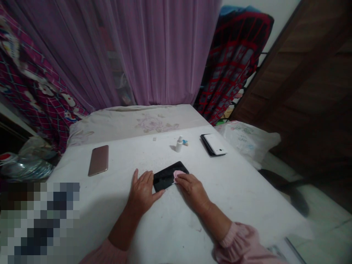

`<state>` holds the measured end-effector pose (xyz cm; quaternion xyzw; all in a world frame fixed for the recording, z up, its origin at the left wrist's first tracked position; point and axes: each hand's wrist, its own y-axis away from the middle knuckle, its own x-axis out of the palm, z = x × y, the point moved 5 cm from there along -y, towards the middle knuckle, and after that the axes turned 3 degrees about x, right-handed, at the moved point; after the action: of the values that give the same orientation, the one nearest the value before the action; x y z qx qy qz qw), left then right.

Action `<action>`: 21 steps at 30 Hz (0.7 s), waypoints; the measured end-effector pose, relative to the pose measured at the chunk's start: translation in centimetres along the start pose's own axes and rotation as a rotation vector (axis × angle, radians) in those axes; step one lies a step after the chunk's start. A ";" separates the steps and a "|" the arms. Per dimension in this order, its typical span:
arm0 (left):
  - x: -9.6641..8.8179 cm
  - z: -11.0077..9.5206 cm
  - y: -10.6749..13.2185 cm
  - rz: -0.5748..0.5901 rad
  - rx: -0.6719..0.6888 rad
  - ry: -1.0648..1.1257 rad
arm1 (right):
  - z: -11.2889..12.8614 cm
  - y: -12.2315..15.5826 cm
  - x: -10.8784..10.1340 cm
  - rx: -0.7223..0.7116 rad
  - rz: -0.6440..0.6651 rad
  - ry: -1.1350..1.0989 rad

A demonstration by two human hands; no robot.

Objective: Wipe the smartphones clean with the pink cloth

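Observation:
A black smartphone [167, 178] lies flat on the white table top [220, 187], its screen facing up. My right hand [191, 189] presses a pink cloth [178, 175] onto the right part of that screen. My left hand [142, 193] rests flat on the table with its fingers apart, right against the phone's left end. Its thumb lies along the phone's lower edge. A small white bottle [179, 144] stands farther back, and a small blue-and-white item [185, 143] lies next to it.
A rose-gold smartphone [98, 160] lies to the left. A white phone [215, 144] sits on a black device [207, 146] at the back right. Behind the table are a floral cushion [137, 123] and a purple curtain [115, 51]. A plastic bag [247, 141] lies right.

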<state>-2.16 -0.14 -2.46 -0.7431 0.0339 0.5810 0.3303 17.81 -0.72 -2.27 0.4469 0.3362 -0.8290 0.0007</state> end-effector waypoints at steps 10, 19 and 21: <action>0.5 0.9 0.3 0.063 -0.022 0.013 | -7.0 -2.6 -1.9 0.355 -0.042 -0.151; 0.3 3.0 -1.2 0.045 -0.208 -0.081 | -4.3 -2.2 -0.1 0.323 0.118 -0.034; 0.1 2.6 -2.3 0.053 -0.249 -0.074 | -2.8 -0.4 -0.3 0.296 0.091 -0.090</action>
<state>-3.30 3.06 -1.75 -0.7554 -0.0311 0.6160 0.2212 19.98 1.07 -2.86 0.4192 0.1895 -0.8878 -0.0127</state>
